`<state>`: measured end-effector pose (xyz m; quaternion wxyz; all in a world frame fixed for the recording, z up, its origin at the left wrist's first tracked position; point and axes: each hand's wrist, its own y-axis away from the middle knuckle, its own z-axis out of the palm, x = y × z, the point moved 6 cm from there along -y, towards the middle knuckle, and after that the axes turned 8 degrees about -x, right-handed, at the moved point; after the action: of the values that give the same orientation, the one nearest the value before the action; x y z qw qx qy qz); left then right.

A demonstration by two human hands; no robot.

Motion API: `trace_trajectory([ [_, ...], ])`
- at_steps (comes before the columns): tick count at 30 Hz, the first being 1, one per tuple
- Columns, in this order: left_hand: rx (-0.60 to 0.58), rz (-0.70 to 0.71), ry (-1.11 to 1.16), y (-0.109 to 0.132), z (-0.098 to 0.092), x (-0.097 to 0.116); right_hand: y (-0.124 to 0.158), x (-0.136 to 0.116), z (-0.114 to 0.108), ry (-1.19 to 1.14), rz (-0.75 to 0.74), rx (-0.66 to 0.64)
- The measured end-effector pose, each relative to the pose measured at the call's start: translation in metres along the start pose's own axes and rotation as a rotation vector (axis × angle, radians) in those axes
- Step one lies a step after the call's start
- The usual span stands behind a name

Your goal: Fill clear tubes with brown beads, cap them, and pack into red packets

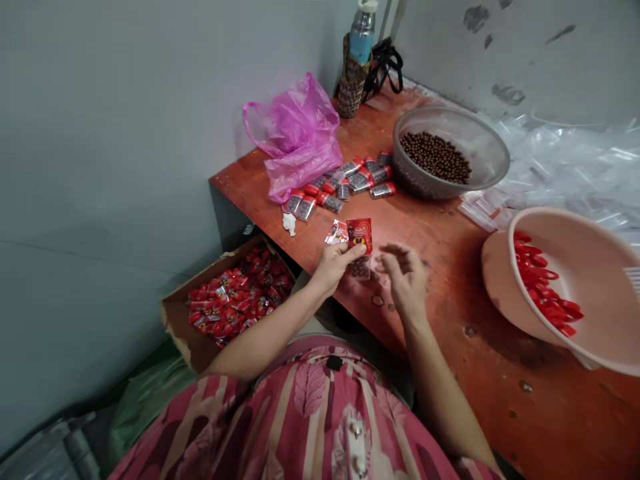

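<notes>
Your left hand pinches a red packet between thumb and fingers, with a clear sachet of dark beads just below it. Your right hand, curled narrow, hovers just beside, holding nothing. Filled packets lie ahead of the left hand. Farther ahead, a grey bowl holds brown beads. Right of your right hand, a pink basin holds red strips. Left of your left hand, a cardboard box brims with red sachets.

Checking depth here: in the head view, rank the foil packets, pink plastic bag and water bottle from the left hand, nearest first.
Left hand:
1. Foil packets, straight ahead.
2. Pink plastic bag, table's left edge.
3. Water bottle, far corner.
</notes>
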<state>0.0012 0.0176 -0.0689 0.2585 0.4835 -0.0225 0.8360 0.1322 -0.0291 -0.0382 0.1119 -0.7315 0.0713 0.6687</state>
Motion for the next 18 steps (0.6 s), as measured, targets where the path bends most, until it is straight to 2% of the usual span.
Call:
trace_trajectory([
  [2, 0.008, 0.013, 0.11, -0.002, 0.004, 0.001, 0.014, 0.01, 0.009, -0.076, 0.117, -0.057],
  [4, -0.011, 0.012, 0.157, -0.004, 0.01, 0.002, 0.022, 0.016, 0.015, -0.144, 0.179, -0.037],
  [7, -0.015, 0.014, 0.181, -0.004, 0.013, 0.003, 0.024, 0.018, 0.017, -0.155, 0.185, 0.022],
  [11, 0.014, -0.001, 0.19, -0.005, 0.008, 0.003, 0.024, 0.017, 0.017, -0.162, 0.132, 0.023],
  [13, -0.024, -0.024, 0.187, -0.005, 0.007, 0.003, 0.025, 0.018, 0.016, -0.164, 0.127, 0.027],
  [18, -0.218, -0.151, 0.137, -0.001, 0.013, -0.001, 0.022, 0.021, 0.018, -0.294, 0.201, 0.029],
])
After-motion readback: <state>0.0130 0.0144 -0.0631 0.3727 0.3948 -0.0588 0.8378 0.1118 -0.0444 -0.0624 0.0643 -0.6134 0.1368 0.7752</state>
